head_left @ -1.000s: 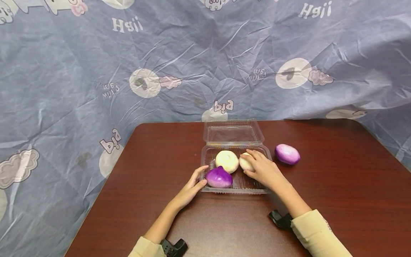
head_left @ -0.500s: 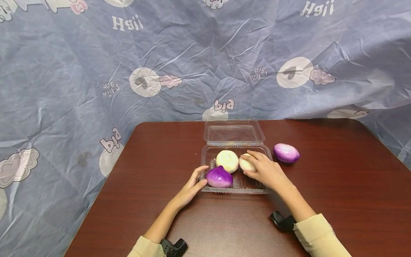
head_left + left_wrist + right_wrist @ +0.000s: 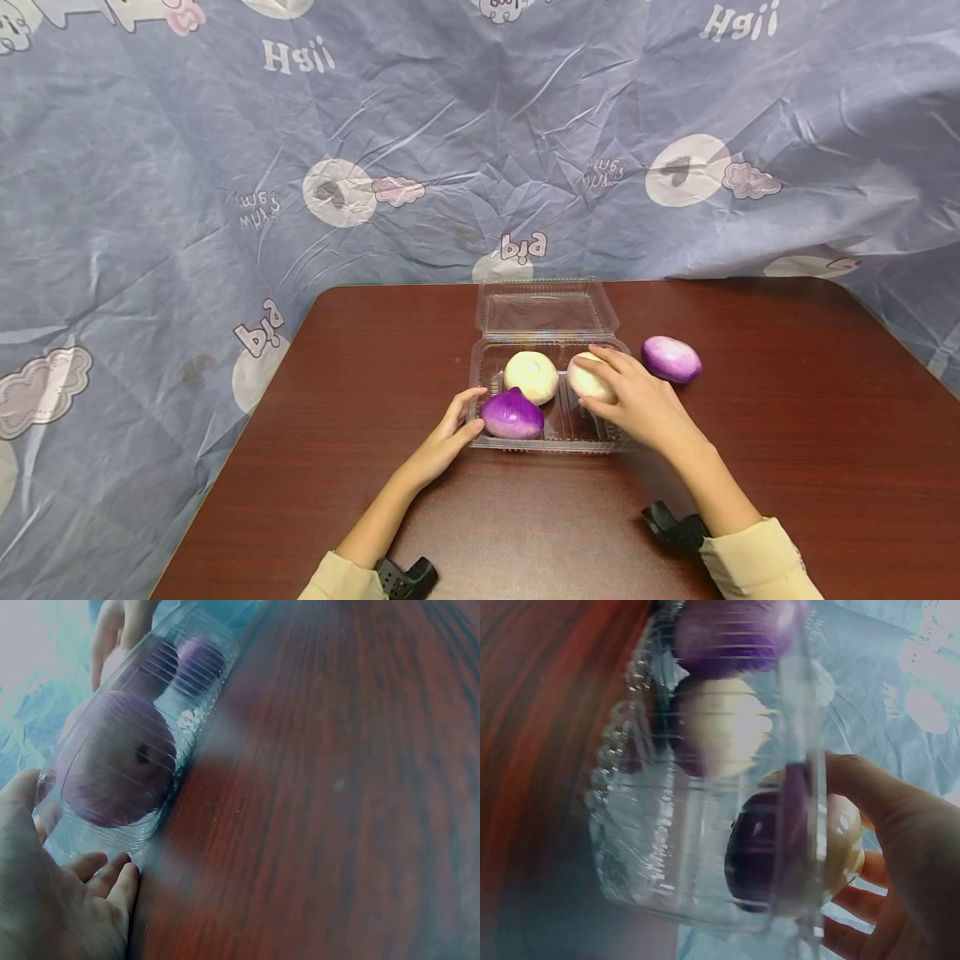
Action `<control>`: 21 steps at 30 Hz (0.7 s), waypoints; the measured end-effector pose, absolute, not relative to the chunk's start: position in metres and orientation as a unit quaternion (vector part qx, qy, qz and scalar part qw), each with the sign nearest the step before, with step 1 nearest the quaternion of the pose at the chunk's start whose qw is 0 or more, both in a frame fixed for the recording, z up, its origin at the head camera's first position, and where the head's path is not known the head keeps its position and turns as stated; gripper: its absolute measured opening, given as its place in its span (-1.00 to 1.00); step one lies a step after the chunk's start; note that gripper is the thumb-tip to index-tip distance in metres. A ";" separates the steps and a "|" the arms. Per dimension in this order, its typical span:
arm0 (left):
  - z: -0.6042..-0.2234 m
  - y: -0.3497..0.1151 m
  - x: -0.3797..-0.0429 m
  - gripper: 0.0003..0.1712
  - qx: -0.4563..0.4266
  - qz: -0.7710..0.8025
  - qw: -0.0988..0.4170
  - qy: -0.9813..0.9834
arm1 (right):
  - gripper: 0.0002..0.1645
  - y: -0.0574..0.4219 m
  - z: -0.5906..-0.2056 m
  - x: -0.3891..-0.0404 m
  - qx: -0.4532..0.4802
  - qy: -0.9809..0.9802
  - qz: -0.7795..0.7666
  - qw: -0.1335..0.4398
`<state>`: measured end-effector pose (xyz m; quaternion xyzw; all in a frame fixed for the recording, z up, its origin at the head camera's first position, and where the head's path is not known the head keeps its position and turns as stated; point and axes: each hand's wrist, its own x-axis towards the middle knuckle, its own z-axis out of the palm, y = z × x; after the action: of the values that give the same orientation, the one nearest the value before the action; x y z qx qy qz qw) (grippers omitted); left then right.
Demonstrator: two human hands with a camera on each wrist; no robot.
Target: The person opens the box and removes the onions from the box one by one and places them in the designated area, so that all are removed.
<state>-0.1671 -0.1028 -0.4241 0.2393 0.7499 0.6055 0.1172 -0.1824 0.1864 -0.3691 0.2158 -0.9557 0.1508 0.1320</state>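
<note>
A clear plastic clamshell container (image 3: pixel 588 446) stands on the table with its lid raised behind. At its left end my left hand (image 3: pixel 442 442) holds the rim, thumb and forefinger over the edge. Just inside lies a purple onion (image 3: pixel 513 415), pointed top up. Behind it sits another onion (image 3: pixel 531 377), pale side up. My right hand (image 3: pixel 637 400) grips a third onion (image 3: pixel 591 377) in the container's right half; in the right wrist view this onion (image 3: pixel 761 851) shows purple through the wall. Whether it touches the container's floor I cannot tell.
Another purple-and-white onion (image 3: pixel 671 360) lies on the table right of the container, close to my right hand. The open lid (image 3: pixel 543 310) leans back near the table's far edge. A blue printed cloth (image 3: pixel 450 150) hangs behind the dark red table (image 3: pixel 360 375).
My right hand has shifted slightly to the right with its onion, widening the gap to the pale onion beside it. My left hand and the container have stayed in place.
</note>
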 end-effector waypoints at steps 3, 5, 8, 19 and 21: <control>-0.424 -0.103 -0.167 -0.43 0.239 0.606 0.116 0.749 | -0.38 0.190 -0.365 -0.181 0.218 -0.951 0.155 0.155; -0.425 -0.103 -0.167 -0.43 0.239 0.607 0.117 0.749 | -0.37 0.193 -0.363 -0.181 0.220 -0.947 0.157 0.171; -0.425 -0.103 -0.167 -0.43 0.237 0.607 0.121 0.749 | -0.37 0.198 -0.359 -0.182 0.219 -0.943 0.162 0.193; -0.424 -0.103 -0.168 -0.43 0.237 0.606 0.126 0.749 | -0.33 0.224 -0.345 -0.183 0.129 -0.951 0.206 0.191; -0.424 -0.103 -0.168 -0.43 0.238 0.607 0.125 0.748 | -0.32 0.230 -0.345 -0.185 0.116 -0.948 0.217 0.200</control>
<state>-0.1677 -0.1032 -0.4245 0.2378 0.7476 0.6073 0.1254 -0.1845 0.2299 -0.3446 0.1164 -0.9483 0.2174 0.1999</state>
